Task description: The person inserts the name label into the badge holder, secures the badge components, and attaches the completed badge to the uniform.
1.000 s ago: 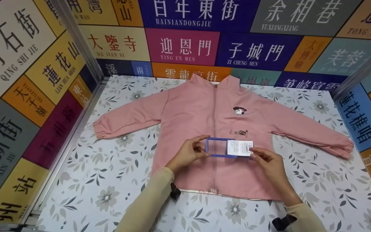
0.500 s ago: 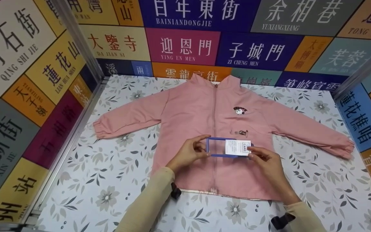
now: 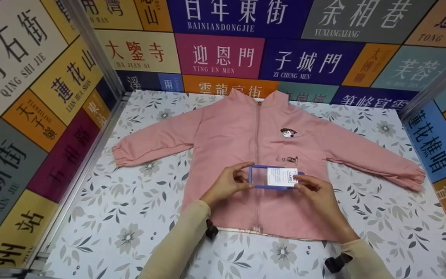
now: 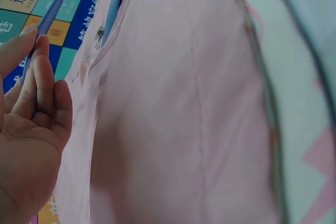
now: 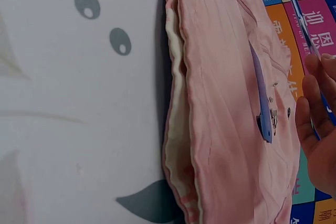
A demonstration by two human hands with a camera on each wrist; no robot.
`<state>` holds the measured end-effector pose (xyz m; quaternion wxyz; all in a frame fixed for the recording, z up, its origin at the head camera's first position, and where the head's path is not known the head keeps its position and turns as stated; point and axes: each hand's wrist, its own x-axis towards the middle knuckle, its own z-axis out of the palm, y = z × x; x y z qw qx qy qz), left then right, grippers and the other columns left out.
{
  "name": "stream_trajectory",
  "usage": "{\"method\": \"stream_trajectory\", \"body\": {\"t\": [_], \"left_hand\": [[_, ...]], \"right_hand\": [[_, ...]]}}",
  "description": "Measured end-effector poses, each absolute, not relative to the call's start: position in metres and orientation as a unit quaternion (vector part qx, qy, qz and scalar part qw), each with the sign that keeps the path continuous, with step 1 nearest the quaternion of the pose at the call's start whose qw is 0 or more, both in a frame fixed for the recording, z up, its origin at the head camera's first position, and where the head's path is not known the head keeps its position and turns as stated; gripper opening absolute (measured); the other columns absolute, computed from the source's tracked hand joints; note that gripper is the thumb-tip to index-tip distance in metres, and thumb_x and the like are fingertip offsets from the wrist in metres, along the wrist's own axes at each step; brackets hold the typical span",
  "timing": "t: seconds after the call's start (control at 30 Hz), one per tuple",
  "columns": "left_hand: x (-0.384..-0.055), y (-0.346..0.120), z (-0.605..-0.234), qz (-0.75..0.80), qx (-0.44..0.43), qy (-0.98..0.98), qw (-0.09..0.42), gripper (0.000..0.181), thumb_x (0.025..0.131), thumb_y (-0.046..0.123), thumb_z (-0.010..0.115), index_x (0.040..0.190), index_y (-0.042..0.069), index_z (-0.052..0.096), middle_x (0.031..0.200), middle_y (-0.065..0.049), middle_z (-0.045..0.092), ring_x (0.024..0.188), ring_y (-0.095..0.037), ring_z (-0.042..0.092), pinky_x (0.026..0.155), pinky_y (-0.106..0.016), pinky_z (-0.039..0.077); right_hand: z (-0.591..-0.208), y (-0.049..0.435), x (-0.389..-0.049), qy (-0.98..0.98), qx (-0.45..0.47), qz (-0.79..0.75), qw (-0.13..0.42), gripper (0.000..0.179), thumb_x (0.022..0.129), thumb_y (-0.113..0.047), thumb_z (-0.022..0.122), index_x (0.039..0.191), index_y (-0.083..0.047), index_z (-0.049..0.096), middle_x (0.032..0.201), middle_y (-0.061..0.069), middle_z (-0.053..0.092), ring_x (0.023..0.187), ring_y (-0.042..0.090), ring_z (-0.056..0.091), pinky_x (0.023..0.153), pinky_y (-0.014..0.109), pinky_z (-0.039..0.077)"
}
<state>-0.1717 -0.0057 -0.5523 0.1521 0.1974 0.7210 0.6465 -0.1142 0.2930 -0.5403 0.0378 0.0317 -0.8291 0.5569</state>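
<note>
My left hand (image 3: 225,185) pinches the left end of a clear card holder with a blue frame (image 3: 265,187), thumb below and fingers above. With thumb and fingertips my right hand (image 3: 318,193) pinches the right end of a white printed card (image 3: 279,177). The card overlaps the holder's right part, while clear plastic shows at the left. Both hands are held above a pink zip jacket (image 3: 223,135). A second flat blue piece (image 5: 262,93) lies on the jacket below, mostly hidden behind the card in the head view.
The jacket lies spread, sleeves out, on a white floral tabletop (image 3: 130,236). On its chest are a dark-and-white emblem (image 3: 288,133) and a small metallic item (image 3: 290,159). Panels with street names (image 3: 223,58) stand at the back and sides.
My right hand has moved left with the white card, which covers more of the blue-framed holder. The left hand and holder have hardly moved.
</note>
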Motion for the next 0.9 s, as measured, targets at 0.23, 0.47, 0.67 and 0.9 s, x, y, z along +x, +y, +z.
{"method": "stream_trajectory", "body": {"t": [0.23, 0.47, 0.67, 0.9], "left_hand": [[-0.172, -0.004, -0.552, 0.642, 0.203, 0.723, 0.153, 0.07, 0.079, -0.005, 0.077, 0.143, 0.007, 0.052, 0.087, -0.013, 0.07, 0.074, -0.009, 0.062, 0.072, -0.023, 0.055], [-0.173, -0.004, -0.552, 0.642, 0.211, 0.721, 0.153, 0.07, 0.079, -0.006, 0.076, 0.143, 0.006, 0.051, 0.087, -0.013, 0.07, 0.074, -0.009, 0.063, 0.073, -0.024, 0.056], [-0.172, -0.002, -0.552, 0.646, 0.211, 0.717, 0.153, 0.07, 0.079, -0.006, 0.077, 0.143, 0.005, 0.051, 0.087, -0.012, 0.069, 0.075, -0.01, 0.064, 0.074, -0.025, 0.057], [-0.171, -0.001, -0.551, 0.647, 0.203, 0.718, 0.154, 0.071, 0.078, -0.005, 0.078, 0.142, 0.012, 0.053, 0.086, -0.011, 0.068, 0.075, -0.011, 0.063, 0.073, -0.023, 0.056]], "right_hand": [[-0.536, 0.288, -0.115, -0.838, 0.046, 0.543, 0.041, 0.03, 0.088, -0.005, 0.073, 0.118, -0.005, 0.071, 0.092, 0.019, 0.074, 0.08, 0.002, 0.065, 0.074, 0.014, 0.052], [-0.51, 0.275, -0.107, -0.843, 0.057, 0.534, 0.036, 0.03, 0.087, -0.001, 0.071, 0.117, 0.0, 0.07, 0.091, 0.02, 0.073, 0.08, 0.003, 0.065, 0.075, 0.014, 0.053], [-0.51, 0.274, -0.108, -0.833, 0.06, 0.55, 0.023, 0.031, 0.087, -0.002, 0.071, 0.118, 0.0, 0.07, 0.091, 0.021, 0.074, 0.081, 0.011, 0.07, 0.074, 0.016, 0.055], [-0.511, 0.272, -0.11, -0.827, 0.045, 0.56, 0.006, 0.031, 0.088, -0.003, 0.071, 0.119, 0.0, 0.069, 0.092, 0.022, 0.074, 0.081, 0.009, 0.071, 0.075, 0.019, 0.058]]}}
